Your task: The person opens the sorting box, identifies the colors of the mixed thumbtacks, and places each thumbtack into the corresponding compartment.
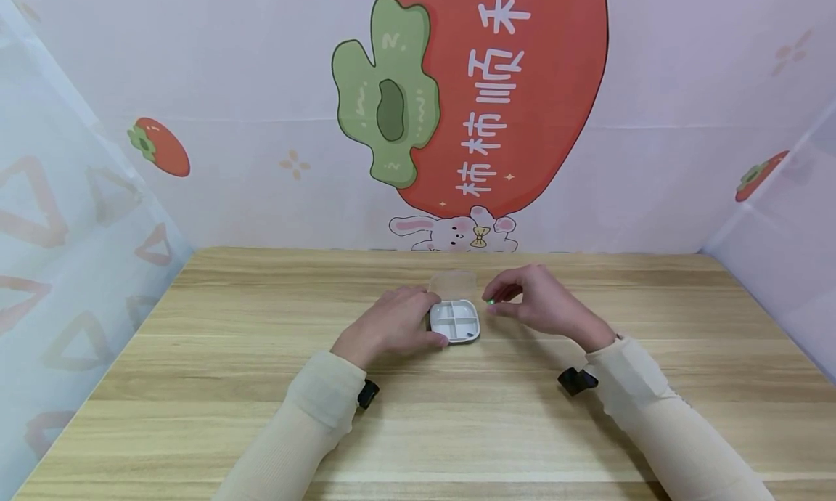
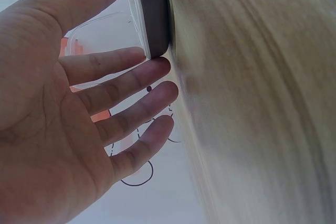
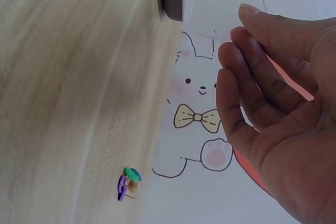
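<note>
A small white pill box [image 1: 454, 321] with four compartments lies on the table, its clear lid [image 1: 453, 284] swung open toward the wall. My left hand [image 1: 400, 322] holds the box from its left side between thumb and index finger. The other left fingers [image 2: 142, 100] are spread straight beside it. Just right of the box, my right hand [image 1: 532, 300] pinches a tiny green thumbtack [image 1: 491, 302] between thumb and fingertips. That tack is mostly hidden in the right wrist view. One small dark piece [image 1: 470, 335] sits in the near right compartment.
Several colored thumbtacks [image 3: 129, 183], green and purple among them, lie on the wooden table [image 1: 261, 428] below my right hand; the hand hides them in the head view. A printed cloth wall [image 1: 261, 87] rises at the table's back edge.
</note>
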A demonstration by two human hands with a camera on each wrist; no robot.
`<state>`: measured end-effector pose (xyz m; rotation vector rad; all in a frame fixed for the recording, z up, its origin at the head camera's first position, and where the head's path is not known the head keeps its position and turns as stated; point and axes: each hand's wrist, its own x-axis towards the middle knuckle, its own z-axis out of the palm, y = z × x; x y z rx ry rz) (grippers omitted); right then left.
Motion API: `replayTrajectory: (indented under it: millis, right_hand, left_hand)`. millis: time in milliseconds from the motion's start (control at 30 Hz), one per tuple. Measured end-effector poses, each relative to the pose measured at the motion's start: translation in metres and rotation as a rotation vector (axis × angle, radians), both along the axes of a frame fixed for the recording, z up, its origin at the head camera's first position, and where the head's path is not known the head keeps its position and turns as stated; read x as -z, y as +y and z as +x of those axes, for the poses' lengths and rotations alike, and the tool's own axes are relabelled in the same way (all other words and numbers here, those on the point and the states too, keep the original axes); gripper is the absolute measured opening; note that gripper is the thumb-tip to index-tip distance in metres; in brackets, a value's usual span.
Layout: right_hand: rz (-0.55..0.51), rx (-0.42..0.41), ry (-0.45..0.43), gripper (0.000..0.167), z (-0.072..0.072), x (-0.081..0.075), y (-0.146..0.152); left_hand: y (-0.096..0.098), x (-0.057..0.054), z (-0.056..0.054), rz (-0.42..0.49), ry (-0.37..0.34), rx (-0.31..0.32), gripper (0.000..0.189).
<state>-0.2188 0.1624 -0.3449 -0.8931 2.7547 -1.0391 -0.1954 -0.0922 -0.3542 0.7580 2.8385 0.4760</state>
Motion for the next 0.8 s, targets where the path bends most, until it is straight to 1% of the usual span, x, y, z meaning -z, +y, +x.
replayTrajectory:
  millis: [233,533,800]
  right_hand:
    - [0.009,-0.014,0.033,0.017,0.003,0.003,-0.005]
    - [0.059,0.018,0.082,0.016,0.006,0.008,-0.012]
    - [0.094,-0.002,0.110,0.017,0.008,0.010,-0.016]
  left_hand:
    - [0.000,-0.001,0.000,0.002,-0.006,-0.003,0.063]
    - [0.001,0.000,0.000,-0.003,0.011,0.003,0.061]
    - [0.001,0.001,0.000,-0.003,0.017,0.010,0.059]
